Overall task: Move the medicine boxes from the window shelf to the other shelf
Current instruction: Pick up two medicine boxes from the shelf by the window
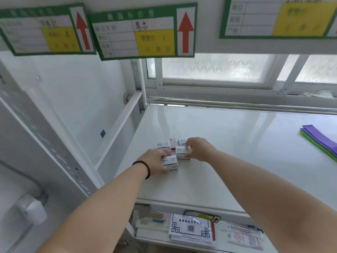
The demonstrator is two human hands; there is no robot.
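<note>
Several small white medicine boxes cluster on the white window shelf (228, 143), left of its middle. My left hand (155, 161), with a dark bead bracelet on the wrist, grips the nearest white-and-blue box (171, 162) from its left side. My right hand (198, 149) curls over another white box (181, 152) just behind it. Further back lie a white-and-blue box (163, 145), a red-and-white box (173, 142) and one more white box (182, 140), partly hidden by my right hand.
Purple and green folded sheets (321, 141) lie at the shelf's right edge. A chrome rail (237, 104) runs along the back under the frosted window. Price labels (145, 31) hang from the shelf above. Paper packs (191, 229) fill the lower shelf. A white upright (54, 143) stands at left.
</note>
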